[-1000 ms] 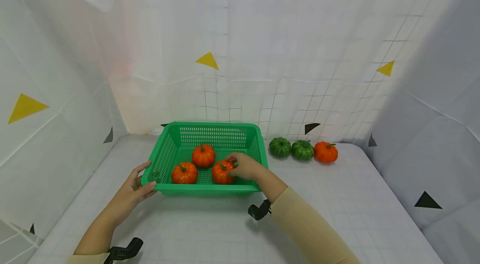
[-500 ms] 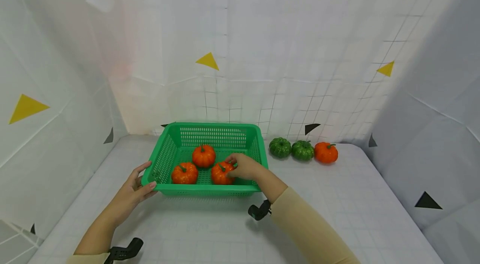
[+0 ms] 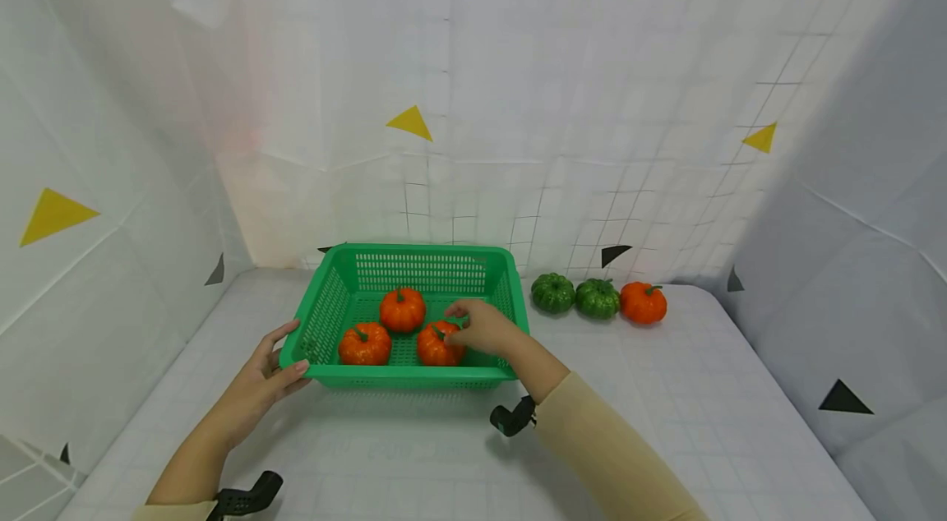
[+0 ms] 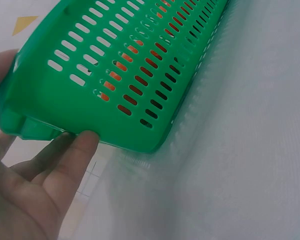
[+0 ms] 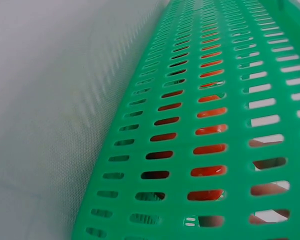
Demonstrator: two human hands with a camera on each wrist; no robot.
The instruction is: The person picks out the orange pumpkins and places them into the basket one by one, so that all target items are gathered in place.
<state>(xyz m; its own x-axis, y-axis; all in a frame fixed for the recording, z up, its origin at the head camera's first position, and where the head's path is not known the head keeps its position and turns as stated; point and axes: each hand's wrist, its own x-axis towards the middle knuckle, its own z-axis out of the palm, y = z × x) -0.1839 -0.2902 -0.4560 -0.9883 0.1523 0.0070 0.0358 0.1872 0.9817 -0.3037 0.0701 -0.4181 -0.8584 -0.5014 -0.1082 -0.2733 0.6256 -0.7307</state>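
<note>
A green slotted basket (image 3: 410, 371) holds three orange pumpkins: one at front left (image 3: 365, 344), one behind (image 3: 403, 311), one at front right (image 3: 436, 347). My left hand (image 3: 255, 385) grips the basket's left front corner, thumb on the rim; in the left wrist view the hand (image 4: 37, 185) has its fingers around that corner of the basket (image 4: 45, 107). Inside the basket's right side, my right hand (image 3: 488, 330) is at the front-right pumpkin, fingers loosely parted and thumb overlapping its side. Through the basket's slots (image 5: 190, 115), the right wrist view shows orange and bits of skin.
Right of the basket, two green pumpkins (image 3: 552, 292) (image 3: 598, 298) and another orange pumpkin (image 3: 643, 303) stand in a row on the white table (image 3: 414, 455). White sheets with yellow and black triangles enclose the back and sides.
The front-right pumpkin has shifted very slightly left, and my right hand's fingers have loosened from it a little. My left hand keeps its place on the basket.
</note>
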